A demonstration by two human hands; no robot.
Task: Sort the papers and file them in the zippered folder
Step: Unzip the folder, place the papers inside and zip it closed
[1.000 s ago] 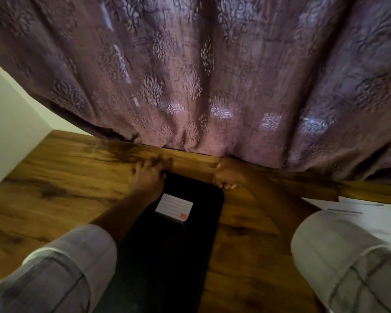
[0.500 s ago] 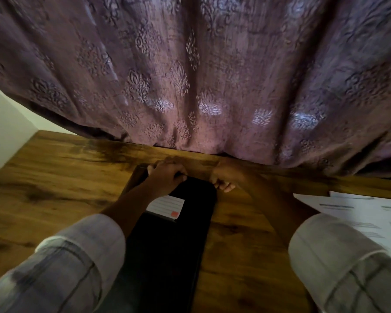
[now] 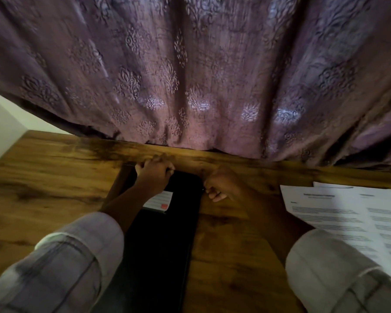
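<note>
Zippered folder (image 3: 167,240): black, long, with rounded corners; lies flat in the middle of the wooden table (image 3: 54,190), its short end close to the table's far edge.
Folder label (image 3: 160,199): white lined card with a small red square, on the cover towards the table's far edge.
Folder grip: left hand (image 3: 154,177) curls over the far end; right hand (image 3: 221,184) pinches at the far right corner.
Zip: too dark to tell.
Papers (image 3: 348,213): white printed sheets, overlapping, flat on the table's right side, apart from the folder.
</note>
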